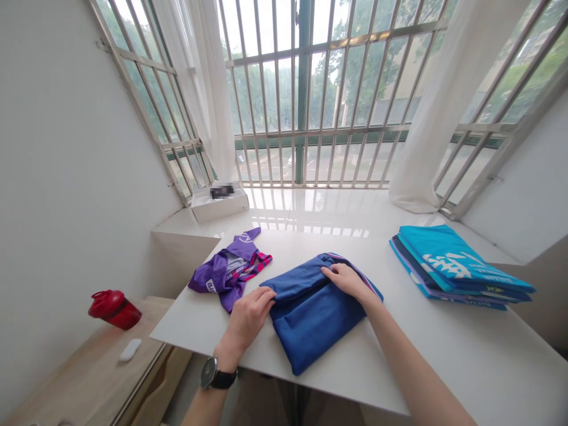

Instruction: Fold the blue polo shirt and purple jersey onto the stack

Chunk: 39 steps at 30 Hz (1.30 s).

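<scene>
A folded blue garment (312,319) lies in the middle of the white table (444,355), with a striped pink edge showing at its far side. My left hand (248,315) holds its folded left end, and a black-strapped wristwatch (217,374) sits on that wrist. My right hand (345,281) rests on the upper fold, fingers gripping the cloth. To the left, touching distance from my left hand, lies a crumpled purple and pink jersey (226,269). A neat stack of folded teal garments (457,266) sits at the table's right.
A red shaker bottle (114,309) lies on its side on a wooden cabinet (89,370) left of the table, near a small white object (130,349). A white box (219,204) stands on the glossy sill (319,213) before barred windows.
</scene>
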### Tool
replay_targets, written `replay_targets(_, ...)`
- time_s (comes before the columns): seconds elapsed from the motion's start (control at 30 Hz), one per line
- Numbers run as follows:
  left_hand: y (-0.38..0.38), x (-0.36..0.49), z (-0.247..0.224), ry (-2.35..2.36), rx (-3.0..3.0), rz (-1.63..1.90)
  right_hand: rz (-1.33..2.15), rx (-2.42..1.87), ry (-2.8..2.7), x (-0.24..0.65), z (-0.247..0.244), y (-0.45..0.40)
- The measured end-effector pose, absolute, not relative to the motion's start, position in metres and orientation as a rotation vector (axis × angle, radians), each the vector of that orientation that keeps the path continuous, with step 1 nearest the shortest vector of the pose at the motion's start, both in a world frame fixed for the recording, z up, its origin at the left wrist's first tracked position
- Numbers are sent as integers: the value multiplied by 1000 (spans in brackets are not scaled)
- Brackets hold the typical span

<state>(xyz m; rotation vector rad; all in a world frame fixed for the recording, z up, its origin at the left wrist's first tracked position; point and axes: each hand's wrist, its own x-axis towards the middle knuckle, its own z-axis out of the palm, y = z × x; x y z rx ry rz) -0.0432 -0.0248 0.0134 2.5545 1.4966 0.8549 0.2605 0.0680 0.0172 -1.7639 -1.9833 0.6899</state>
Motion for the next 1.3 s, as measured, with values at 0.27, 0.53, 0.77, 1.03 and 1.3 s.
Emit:
replay_targets(0.27,-37,-44,18,1347,2519,897,732,-1699,-1996,266,20,64)
replay_targets(0.53,-43,-41,15,1265,2516,855,717,-1679,-1993,270,16,60)
replay_targets(0.77,-45,-31,55,1266,2536,653,663,-1690,-1953,267,16,58)
replay_targets(1.03,-48,45,36,1596,2606,492,642,-1621,-1943,273,16,58)
replay_targets(1.3,-38,49,-5,1597,2669,412,832,-1586,-1481,324,30,54)
